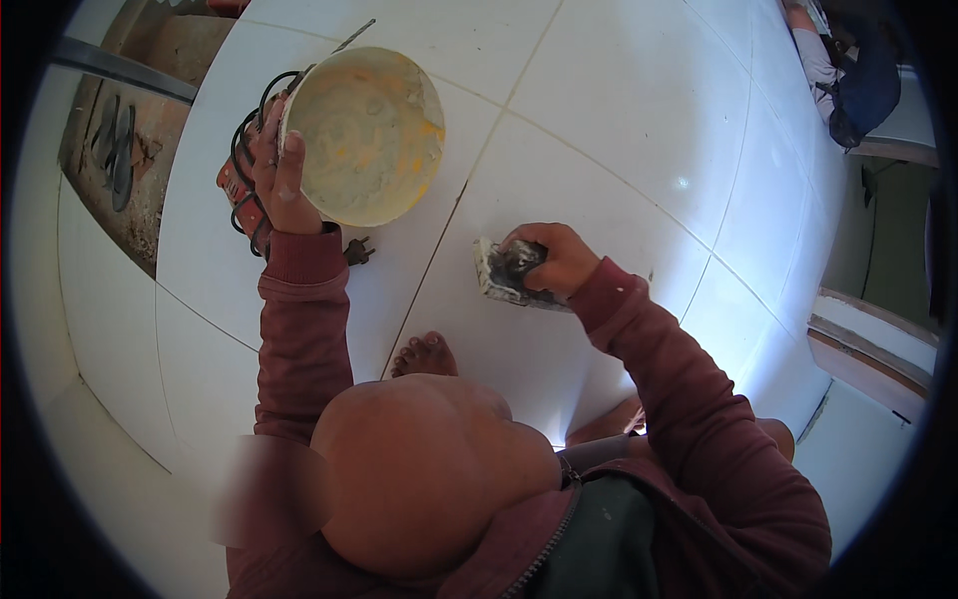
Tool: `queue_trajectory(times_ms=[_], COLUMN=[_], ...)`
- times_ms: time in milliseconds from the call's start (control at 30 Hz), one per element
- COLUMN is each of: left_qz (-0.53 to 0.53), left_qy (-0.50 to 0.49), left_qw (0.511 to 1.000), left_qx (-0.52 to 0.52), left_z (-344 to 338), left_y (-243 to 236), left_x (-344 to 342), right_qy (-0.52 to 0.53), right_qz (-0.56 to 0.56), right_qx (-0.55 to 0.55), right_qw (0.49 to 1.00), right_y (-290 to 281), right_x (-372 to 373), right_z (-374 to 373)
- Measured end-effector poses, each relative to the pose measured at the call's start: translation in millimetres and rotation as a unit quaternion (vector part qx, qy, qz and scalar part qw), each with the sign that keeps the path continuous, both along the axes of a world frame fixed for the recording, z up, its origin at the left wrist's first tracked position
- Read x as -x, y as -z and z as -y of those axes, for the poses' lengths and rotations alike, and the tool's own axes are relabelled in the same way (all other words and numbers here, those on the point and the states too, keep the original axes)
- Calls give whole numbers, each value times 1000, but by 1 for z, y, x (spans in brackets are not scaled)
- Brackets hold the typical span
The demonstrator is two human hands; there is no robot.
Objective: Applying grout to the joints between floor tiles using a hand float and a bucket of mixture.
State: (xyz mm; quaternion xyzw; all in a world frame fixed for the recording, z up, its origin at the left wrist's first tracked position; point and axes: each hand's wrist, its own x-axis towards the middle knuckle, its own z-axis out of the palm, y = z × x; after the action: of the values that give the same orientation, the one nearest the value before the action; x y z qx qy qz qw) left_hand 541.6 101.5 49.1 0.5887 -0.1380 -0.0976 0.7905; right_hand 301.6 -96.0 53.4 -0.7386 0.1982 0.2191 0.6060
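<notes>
A round, pale yellow bucket [364, 135], its inside coated with dried whitish residue, tilts so that its mouth faces me. Gripping its left side is my left hand [284, 175], with the thumb at the rim and the other fingers along the outer wall. My right hand [559, 258] is closed around the dark handle of a hand float [491, 268] smeared with pale paste. The float is at the white tiled floor, right of the bucket; whether it presses on the tiles I cannot tell. Its underside is hidden.
A red power drill [232, 190] with a looped black cord lies behind the bucket, its bit [354, 35] and plug [358, 252] sticking out. Sandals [118, 150] rest on a lower dirty patch at left. Another person [848, 75] is at the upper right. My bare foot [426, 355] is near.
</notes>
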Motion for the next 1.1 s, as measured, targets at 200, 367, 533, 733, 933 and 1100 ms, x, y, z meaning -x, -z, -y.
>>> queue_trajectory(times_ms=[200,367,533,733,933,1100], left_qz=[77,59,72,59,56,76], left_qy=[-43,-63,-84,-78,-67,-84], left_qw=[996,996,991,988,989,984], left_qx=[-20,2,-71,-123,-116,-138], left_z=[9,0,-7,-12,-13,-12], left_y=[-7,-1,14,19,17,18], left_x=[14,18,15,16,16,17], right_qy=[-196,-264,-247,-207,-191,-203], right_qz=[49,-42,24,29,42,43], right_qx=[401,367,380,384,403,424], right_qw=[894,891,891,899,894,882], right_y=[3,-2,6,7,5,4], right_x=[-65,-88,-84,-87,-91,-95], right_z=[-33,-25,-13,-4,0,2])
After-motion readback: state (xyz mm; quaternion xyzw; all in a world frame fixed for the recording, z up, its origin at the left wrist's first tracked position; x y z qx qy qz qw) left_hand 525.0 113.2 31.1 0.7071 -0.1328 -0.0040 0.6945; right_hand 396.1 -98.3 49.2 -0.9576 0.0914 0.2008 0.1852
